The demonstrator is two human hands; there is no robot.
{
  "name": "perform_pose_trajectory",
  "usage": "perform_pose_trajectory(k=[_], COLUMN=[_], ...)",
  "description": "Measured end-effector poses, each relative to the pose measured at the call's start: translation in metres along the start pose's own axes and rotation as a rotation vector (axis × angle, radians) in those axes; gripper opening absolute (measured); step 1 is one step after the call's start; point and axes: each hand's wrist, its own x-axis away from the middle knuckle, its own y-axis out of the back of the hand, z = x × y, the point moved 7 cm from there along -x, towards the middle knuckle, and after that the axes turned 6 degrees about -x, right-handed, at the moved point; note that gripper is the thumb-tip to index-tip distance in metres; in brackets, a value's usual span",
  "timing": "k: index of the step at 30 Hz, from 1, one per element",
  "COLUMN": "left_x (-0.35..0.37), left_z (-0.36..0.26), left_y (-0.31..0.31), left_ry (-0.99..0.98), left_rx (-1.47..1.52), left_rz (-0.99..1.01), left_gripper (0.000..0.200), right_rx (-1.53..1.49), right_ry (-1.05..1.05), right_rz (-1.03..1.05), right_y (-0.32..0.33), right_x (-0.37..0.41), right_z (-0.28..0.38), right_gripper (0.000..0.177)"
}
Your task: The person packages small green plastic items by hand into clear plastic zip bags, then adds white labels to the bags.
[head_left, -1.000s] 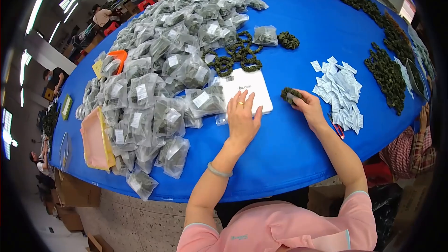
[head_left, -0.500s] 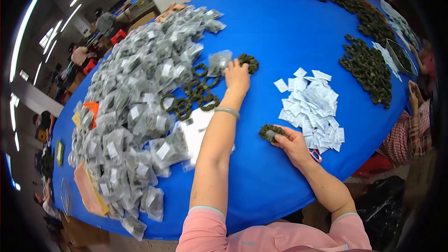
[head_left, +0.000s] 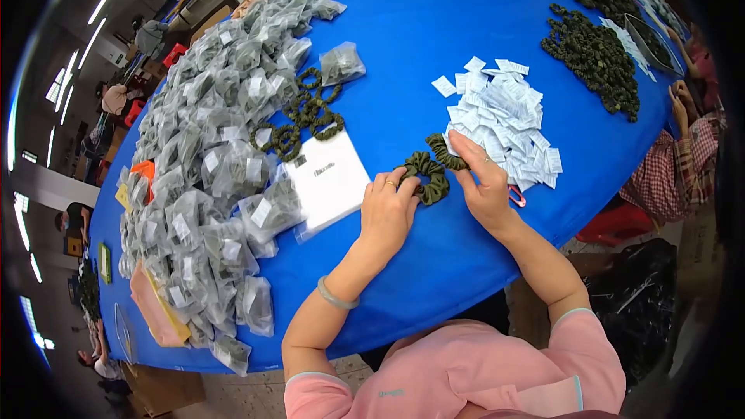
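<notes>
My left hand [head_left: 389, 206] has its fingers pressed on a dark green scrunchie [head_left: 424, 176] on the blue table. My right hand [head_left: 483, 178] holds another green scrunchie [head_left: 445, 152] between thumb and fingers, right beside the first. To the left lies a stack of white plastic bags [head_left: 330, 178] with small print on top. Several loose green scrunchies [head_left: 310, 112] lie just beyond that stack. One filled clear bag [head_left: 341, 64] rests apart from the big heap. Beyond my right hand is a pile of small white printed labels [head_left: 500, 120].
A large heap of filled clear bags [head_left: 209, 163] covers the left side. More green scrunchies [head_left: 594, 58] lie at the back right. Pink-handled scissors [head_left: 516, 195] sit by the labels. A co-worker's hands [head_left: 681, 105] are at the right edge; other people are at the far left.
My left hand has come back toward me with the scrunchie from beside the lone bag. Both hands and scrunchies are now together. The camera view has shifted.
</notes>
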Motion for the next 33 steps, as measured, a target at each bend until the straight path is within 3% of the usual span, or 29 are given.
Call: perform_pose_trajectory(k=[1,5,11,18,26,30,31,33], left_x=[0.008,0.025,0.046,0.058,0.053,0.042,0.04,0.052], left_z=[0.0,0.01,0.083,0.146,0.142,0.119,0.099,0.058], left_y=[0.003,0.015,0.055,0.057,0.038,0.067,0.072,0.074], left_ry=[0.006,0.1,0.194,0.258,0.108,0.288,0.23,0.175], left_rx=[0.0,0.178,0.006,-0.167,-0.45,-0.342,-0.371,-0.393], left_rz=[0.0,-0.137,-0.221,0.255,0.067,-0.111,-0.135,-0.149], left_gripper=[0.029,0.034,0.024,0.01,0.006,0.007,0.006,0.005], right_rx=[-0.002,0.526,0.519,0.734,0.864,0.281,0.28,-0.019], right_ry=[-0.001,0.178,0.163,0.166,0.317,-0.377,-0.378,-0.429], right_rz=[0.005,0.389,0.417,0.353,0.256,0.205,0.2,0.053], right_y=[-0.005,-0.053,-0.055,-0.08,-0.083,-0.04,-0.033,-0.014], right_x=[0.006,0.04,0.037,0.04,0.04,0.012,0.01,0.014], right_z=[0.001,-0.011,0.011,0.003,-0.001,-0.005,0.001,0.01], right_gripper=[0.039,0.047,0.058,0.052,0.039,0.033,0.033,0.032])
